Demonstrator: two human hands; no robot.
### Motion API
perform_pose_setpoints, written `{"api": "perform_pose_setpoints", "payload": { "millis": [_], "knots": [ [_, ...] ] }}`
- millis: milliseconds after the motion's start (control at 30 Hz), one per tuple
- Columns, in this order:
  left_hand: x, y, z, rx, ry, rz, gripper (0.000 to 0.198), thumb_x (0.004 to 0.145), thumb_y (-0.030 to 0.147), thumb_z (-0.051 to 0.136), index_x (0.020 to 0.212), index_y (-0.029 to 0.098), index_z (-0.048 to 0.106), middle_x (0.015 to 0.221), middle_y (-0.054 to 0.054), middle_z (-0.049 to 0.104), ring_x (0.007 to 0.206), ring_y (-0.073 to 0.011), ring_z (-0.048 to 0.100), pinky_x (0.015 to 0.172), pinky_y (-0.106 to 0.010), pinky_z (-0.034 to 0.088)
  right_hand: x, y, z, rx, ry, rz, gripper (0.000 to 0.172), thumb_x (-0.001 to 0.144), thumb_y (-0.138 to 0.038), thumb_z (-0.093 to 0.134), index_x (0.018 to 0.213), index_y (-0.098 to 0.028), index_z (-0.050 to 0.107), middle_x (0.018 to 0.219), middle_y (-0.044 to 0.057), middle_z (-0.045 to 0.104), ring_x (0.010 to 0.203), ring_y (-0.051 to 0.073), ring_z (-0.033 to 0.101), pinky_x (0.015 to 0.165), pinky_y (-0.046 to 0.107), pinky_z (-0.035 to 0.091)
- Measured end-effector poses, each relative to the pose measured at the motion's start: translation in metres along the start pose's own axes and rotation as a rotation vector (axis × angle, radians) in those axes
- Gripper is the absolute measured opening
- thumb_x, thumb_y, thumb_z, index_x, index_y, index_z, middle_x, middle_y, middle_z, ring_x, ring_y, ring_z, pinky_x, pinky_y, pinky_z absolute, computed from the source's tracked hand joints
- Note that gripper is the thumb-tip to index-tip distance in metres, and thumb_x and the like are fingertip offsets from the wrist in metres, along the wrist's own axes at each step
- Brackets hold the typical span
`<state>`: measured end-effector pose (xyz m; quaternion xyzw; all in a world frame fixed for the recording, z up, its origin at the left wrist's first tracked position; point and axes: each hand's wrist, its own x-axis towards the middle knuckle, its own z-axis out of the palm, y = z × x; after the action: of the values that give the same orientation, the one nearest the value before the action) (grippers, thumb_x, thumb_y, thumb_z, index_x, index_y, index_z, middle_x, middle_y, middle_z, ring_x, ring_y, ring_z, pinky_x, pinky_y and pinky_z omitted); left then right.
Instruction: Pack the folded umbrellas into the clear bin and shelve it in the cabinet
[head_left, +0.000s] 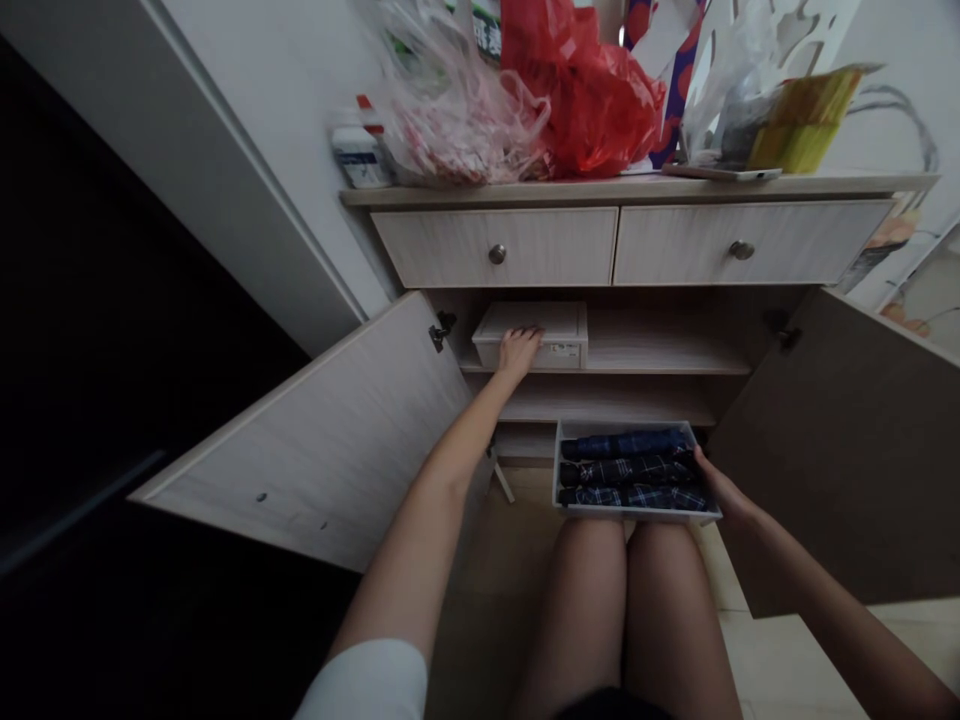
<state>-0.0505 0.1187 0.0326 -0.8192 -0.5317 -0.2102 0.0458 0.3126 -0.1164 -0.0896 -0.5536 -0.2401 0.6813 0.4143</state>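
From where I stand, at the left the open left door (315,430) leaves enough space for the arm, so the elbow should only keep away from its edge. The left hand (519,350) lies on the white box (566,325), at the left end of the upper shelf (660,340). Its fingers are a little spread over the front edge of the top; whether they grip or only rest, I cannot tell. In my opinion, light and even pressure is best there, because a hard push on the edge could tilt the box.

Further right, the tray (637,514) is above the knees (592,548), seemingly supported by them. In it lie three folded umbrellas (630,470), side by side. The right hand (726,490) is closed on the tray's right end, thumb at the rim, other fingers mostly hidden. With one hand only, it is wise to keep the tray level and the knees together. The open right door (847,450) is near this wrist, so small movements are safer.
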Motion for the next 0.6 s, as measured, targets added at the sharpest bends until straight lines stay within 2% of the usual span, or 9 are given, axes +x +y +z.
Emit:
{"api": "perform_pose_setpoints", "payload": {
  "millis": [233,367,433,500,567,600],
  "knots": [
    [0.001,0.022,0.0,-0.06,0.008,0.048,0.044,0.097,0.02,0.036,0.133,0.021,0.061,0.136,-0.018,0.06,0.125,-0.0343,0.05,0.109,-0.053,0.028,0.001,0.0,0.0,0.006,0.003,0.013,0.062,0.099,-0.062,0.038,0.138,-0.018,0.055,0.126,0.012,0.068,0.114,0.025,0.067,0.102,0.041,0.053],
    [-0.006,0.03,0.001,-0.072,-0.024,0.088,0.043,0.098,0.027,0.037,0.134,0.019,0.06,0.138,-0.019,0.058,0.126,-0.0342,0.049,0.11,-0.053,0.028,-0.001,-0.003,0.003,0.012,0.006,0.031,0.061,0.1,-0.061,0.037,0.141,-0.018,0.052,0.127,0.011,0.068,0.115,0.023,0.066,0.102,0.039,0.053],
    [-0.011,0.028,0.0,-0.111,0.001,0.063,0.044,0.097,0.035,0.042,0.135,0.019,0.058,0.141,-0.018,0.056,0.131,-0.0337,0.046,0.114,-0.052,0.025,-0.003,-0.005,0.004,0.015,0.009,0.045,0.061,0.101,-0.06,0.035,0.141,-0.018,0.052,0.127,0.011,0.067,0.115,0.023,0.066,0.103,0.039,0.052],
    [-0.02,0.02,-0.002,-0.175,0.15,-0.102,0.057,0.095,0.05,0.046,0.141,0.017,0.051,0.147,-0.019,0.05,0.139,-0.0342,0.039,0.119,-0.051,0.021,-0.005,-0.007,0.005,0.012,0.016,0.037,0.06,0.101,-0.059,0.034,0.141,-0.018,0.052,0.128,0.012,0.067,0.114,0.023,0.066,0.103,0.04,0.052],
    [-0.03,0.005,-0.006,-0.323,0.308,-0.4,0.077,0.091,0.066,0.041,0.147,0.014,0.041,0.151,-0.022,0.042,0.144,-0.0355,0.032,0.119,-0.052,0.022,-0.007,-0.007,0.004,0.005,0.025,0.016,0.058,0.102,-0.058,0.035,0.142,-0.019,0.051,0.128,0.012,0.067,0.113,0.023,0.067,0.102,0.04,0.052],
    [-0.035,-0.004,-0.008,-0.437,0.318,-0.532,0.086,0.088,0.073,0.036,0.15,0.013,0.036,0.151,-0.025,0.04,0.145,-0.0364,0.032,0.117,-0.053,0.026,-0.007,-0.007,0.003,0.003,0.028,0.011,0.058,0.101,-0.058,0.036,0.142,-0.019,0.051,0.128,0.012,0.067,0.113,0.023,0.067,0.102,0.041,0.052]
  ]
}}
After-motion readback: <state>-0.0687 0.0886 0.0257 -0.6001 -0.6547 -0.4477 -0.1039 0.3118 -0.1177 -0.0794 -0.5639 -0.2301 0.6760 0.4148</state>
